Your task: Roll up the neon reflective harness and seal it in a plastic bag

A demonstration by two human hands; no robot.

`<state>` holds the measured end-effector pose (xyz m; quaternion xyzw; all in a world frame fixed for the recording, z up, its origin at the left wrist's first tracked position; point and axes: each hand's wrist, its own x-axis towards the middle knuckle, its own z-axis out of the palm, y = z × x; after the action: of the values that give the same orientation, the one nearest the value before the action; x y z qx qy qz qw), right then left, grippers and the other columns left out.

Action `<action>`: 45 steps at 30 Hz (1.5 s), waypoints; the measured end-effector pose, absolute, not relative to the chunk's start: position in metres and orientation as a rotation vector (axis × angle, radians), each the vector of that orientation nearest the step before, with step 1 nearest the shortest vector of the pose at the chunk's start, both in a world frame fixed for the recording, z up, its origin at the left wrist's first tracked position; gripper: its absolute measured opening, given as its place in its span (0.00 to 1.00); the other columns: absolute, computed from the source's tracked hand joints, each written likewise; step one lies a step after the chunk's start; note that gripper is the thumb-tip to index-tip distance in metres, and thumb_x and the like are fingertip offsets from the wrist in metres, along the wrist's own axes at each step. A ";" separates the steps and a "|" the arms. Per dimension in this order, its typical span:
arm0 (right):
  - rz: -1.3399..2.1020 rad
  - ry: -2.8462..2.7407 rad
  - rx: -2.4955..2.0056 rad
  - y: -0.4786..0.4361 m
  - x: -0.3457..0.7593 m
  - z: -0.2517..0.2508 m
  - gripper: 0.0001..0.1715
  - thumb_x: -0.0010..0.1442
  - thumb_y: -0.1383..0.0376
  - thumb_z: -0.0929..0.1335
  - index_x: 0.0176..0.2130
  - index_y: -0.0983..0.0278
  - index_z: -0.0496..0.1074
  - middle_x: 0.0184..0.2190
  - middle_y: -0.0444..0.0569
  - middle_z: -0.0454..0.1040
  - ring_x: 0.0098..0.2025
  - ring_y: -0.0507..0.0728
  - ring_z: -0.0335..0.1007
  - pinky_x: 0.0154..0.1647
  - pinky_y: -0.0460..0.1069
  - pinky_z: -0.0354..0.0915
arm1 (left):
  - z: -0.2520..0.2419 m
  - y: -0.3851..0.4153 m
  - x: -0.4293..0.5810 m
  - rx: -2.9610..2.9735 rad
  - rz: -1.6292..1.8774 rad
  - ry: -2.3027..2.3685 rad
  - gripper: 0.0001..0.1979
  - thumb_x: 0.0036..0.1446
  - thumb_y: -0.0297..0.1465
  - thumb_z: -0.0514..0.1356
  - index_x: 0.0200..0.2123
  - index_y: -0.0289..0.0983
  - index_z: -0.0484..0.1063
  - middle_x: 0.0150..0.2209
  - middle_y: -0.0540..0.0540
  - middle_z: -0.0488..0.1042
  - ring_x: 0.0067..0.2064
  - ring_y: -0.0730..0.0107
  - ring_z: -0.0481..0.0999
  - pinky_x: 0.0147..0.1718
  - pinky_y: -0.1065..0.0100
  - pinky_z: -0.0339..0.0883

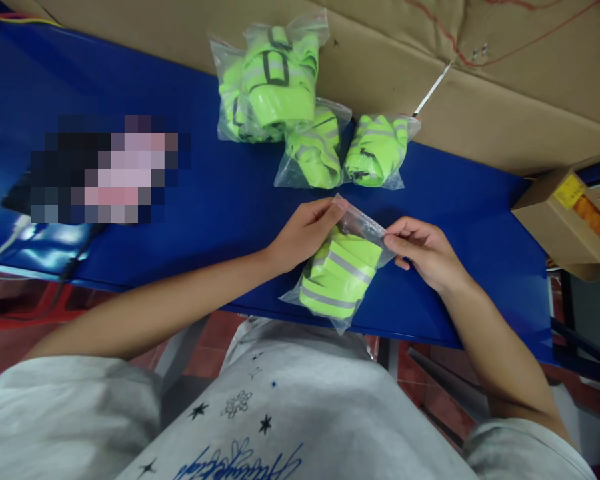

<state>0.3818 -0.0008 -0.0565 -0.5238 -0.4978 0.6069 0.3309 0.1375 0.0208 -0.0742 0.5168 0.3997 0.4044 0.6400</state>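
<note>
A clear zip bag (363,223) lies near the front edge of the blue table, its top edge turned away from me. Inside it is a folded neon-yellow reflective strap (337,277) with grey stripes. My left hand (307,230) pinches the left corner of the bag's top edge, thumb and fingers together. At the right end of that same edge, my right hand (423,253) grips the plastic between thumb and forefinger. Whether the zip seal is closed along its length, I cannot tell.
Several bagged neon straps (280,100) are piled at the back, with another bagged strap (377,150) right of them. Large cardboard (395,60) borders the blue table (220,227). A small carton (563,213) stands at right; a pixelated object (120,167) lies left beside cables.
</note>
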 end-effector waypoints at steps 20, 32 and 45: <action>1.412 -1.456 -1.440 -0.003 0.378 -0.060 0.07 0.59 0.62 0.73 0.31 0.62 0.75 0.24 0.40 0.69 0.21 0.47 0.63 0.19 0.43 0.61 | -0.066 0.014 0.140 1.302 0.887 0.892 0.23 0.74 0.48 0.55 0.44 0.38 0.83 0.41 0.44 0.84 0.46 0.63 0.83 0.45 0.70 0.74; 1.342 -1.506 -1.398 -0.006 0.369 -0.058 0.05 0.56 0.66 0.71 0.30 0.62 0.71 0.22 0.39 0.67 0.22 0.47 0.59 0.22 0.46 0.55 | -0.067 0.011 0.142 1.443 0.894 0.895 0.22 0.76 0.43 0.53 0.45 0.35 0.83 0.42 0.45 0.84 0.43 0.67 0.82 0.45 0.72 0.72; 1.345 -1.564 -1.340 -0.006 0.368 -0.060 0.05 0.57 0.65 0.72 0.30 0.62 0.72 0.24 0.40 0.69 0.25 0.48 0.59 0.26 0.47 0.55 | -0.075 0.006 0.144 1.523 0.876 0.801 0.22 0.76 0.43 0.53 0.50 0.35 0.82 0.44 0.44 0.84 0.44 0.69 0.82 0.46 0.72 0.73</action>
<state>0.3677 -0.0063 -0.0603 -0.5134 -0.5993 0.5154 0.3341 0.1440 0.0064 -0.0748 0.6485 0.3413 0.3730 0.5691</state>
